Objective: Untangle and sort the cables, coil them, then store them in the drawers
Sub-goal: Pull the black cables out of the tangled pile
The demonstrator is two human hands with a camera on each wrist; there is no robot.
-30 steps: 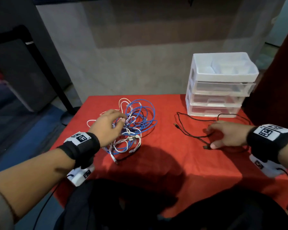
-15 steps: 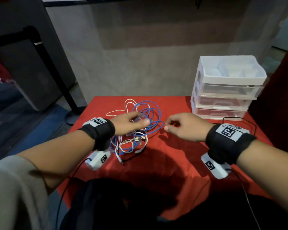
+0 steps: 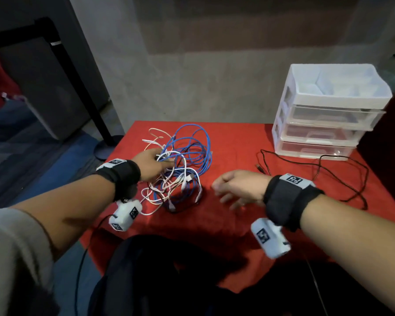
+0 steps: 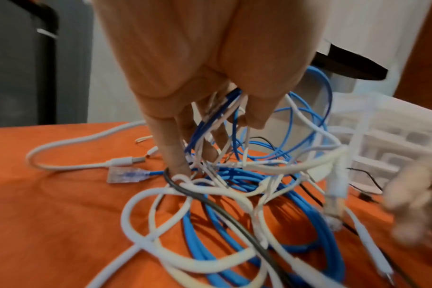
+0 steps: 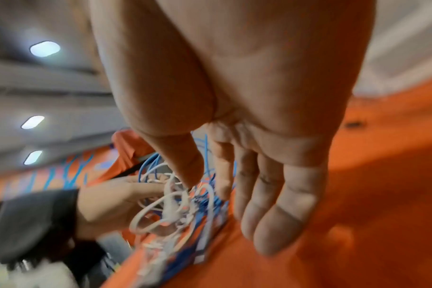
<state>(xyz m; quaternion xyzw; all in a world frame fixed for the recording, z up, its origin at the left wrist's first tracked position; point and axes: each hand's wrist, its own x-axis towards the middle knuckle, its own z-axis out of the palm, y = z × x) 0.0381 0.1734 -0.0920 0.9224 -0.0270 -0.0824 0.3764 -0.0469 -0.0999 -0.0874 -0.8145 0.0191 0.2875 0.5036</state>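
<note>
A: Roughly at the middle of the red table [image 3: 233, 142], toward its left side, a tangle [image 3: 180, 169] of blue, white and black cables is seen.

B: And how is it held?

A: It is gripped by the left hand [image 3: 149, 166]. In the left wrist view the fingers [image 4: 170, 140] are pushed down into the loops and curled round several blue and white strands, which are lifted a little above the cloth. A white plug [image 4: 126, 161] and a clear plug [image 4: 123, 174] are laid flat on the table just beside that hand.

B: The right hand?

A: The right hand [image 3: 240, 187] is held just right of the tangle, above the cloth, with nothing in it. In the right wrist view its fingers [image 5: 279, 210] are shown loosely extended and close together, the thumb set slightly apart. Whether the tangle is touched by the fingertips cannot be told; the picture is blurred.

B: Anything sorted out?

A: A thin black cable [image 3: 342, 176] is spread loose on the right part of the table, apart from the tangle. Behind it, at the far right corner, the drawers [image 3: 324, 131] are stacked in a white unit, all pushed in, with an open tray [image 3: 338, 84] on top.
</note>
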